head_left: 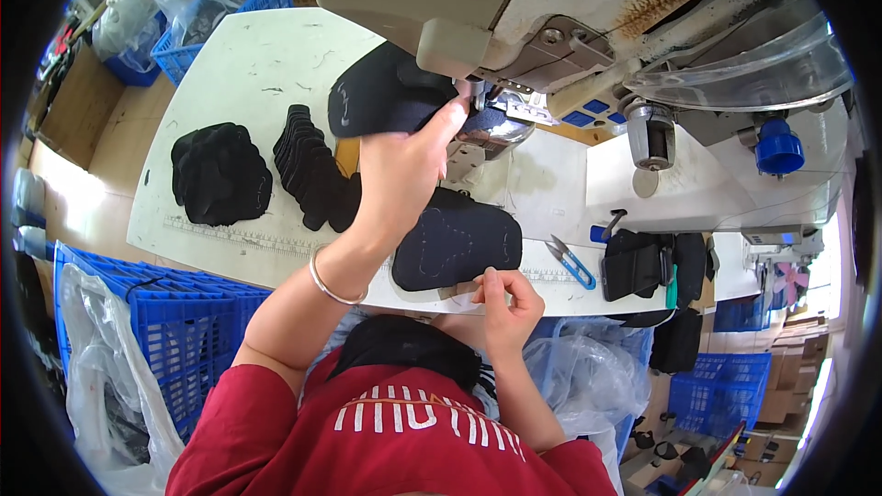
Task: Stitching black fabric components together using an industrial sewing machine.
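Note:
My left hand [409, 161] reaches up to the sewing machine head [459, 50]. It grips the edge of a rounded black fabric piece [381, 92], its fingertips close by the presser foot; part of the piece is hidden behind the hand and machine. Near the table's front edge, my right hand [510, 312] is closed, with thumb and fingers curled together. What it holds, if anything, cannot be made out. Just beyond it lies a black fabric panel [457, 243] with pale outline marks.
On the white table [303, 46], left, sit a black fabric stack [220, 174] and a fanned row of black pieces [308, 165]. Blue thread snips [571, 264] lie right of the panel, near black pieces [634, 266]. A blue crate [184, 340] stands lower left.

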`<state>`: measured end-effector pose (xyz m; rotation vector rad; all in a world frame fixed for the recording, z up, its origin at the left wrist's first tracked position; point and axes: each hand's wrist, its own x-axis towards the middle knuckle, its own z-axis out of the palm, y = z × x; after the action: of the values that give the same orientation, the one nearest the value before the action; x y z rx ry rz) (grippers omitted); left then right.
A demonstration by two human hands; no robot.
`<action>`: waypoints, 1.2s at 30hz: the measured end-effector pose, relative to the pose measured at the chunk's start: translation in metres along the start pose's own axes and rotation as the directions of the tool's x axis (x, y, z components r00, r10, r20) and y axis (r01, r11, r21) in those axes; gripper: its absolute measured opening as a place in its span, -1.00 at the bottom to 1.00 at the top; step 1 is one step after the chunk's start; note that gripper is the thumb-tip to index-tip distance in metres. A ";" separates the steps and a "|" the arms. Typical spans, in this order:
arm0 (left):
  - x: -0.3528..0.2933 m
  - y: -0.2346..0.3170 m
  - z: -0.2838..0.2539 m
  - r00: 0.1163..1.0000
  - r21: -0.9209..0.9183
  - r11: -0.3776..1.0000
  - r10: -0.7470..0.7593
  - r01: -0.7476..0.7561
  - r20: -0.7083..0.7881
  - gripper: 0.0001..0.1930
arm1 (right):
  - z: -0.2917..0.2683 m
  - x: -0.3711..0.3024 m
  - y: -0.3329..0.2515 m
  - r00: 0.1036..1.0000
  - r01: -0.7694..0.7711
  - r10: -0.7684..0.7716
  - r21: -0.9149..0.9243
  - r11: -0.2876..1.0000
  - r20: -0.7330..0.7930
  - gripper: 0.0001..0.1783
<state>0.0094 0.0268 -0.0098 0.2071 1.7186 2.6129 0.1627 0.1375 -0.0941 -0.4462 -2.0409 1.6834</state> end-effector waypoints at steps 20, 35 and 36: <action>0.041 0.029 -0.055 0.867 0.127 0.929 -0.369 0.346 0.334 -0.66 | 0.034 0.094 -0.069 0.577 0.687 -0.770 -0.671 0.278 0.272 -0.62; 0.020 0.027 -0.046 0.891 -0.021 0.924 -0.363 0.383 0.273 -0.78 | 0.032 0.095 -0.071 0.578 0.687 -0.770 -0.670 0.282 0.269 -0.65; 0.018 0.026 -0.046 0.892 -0.021 0.924 -0.362 0.382 0.271 -0.78 | 0.032 0.094 -0.071 0.594 0.689 -0.759 -0.656 0.309 0.266 -0.66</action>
<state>-0.0118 -0.0239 -0.0024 0.1904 1.4094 2.2487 0.0690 0.1453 -0.0161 0.2155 -2.2278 0.2555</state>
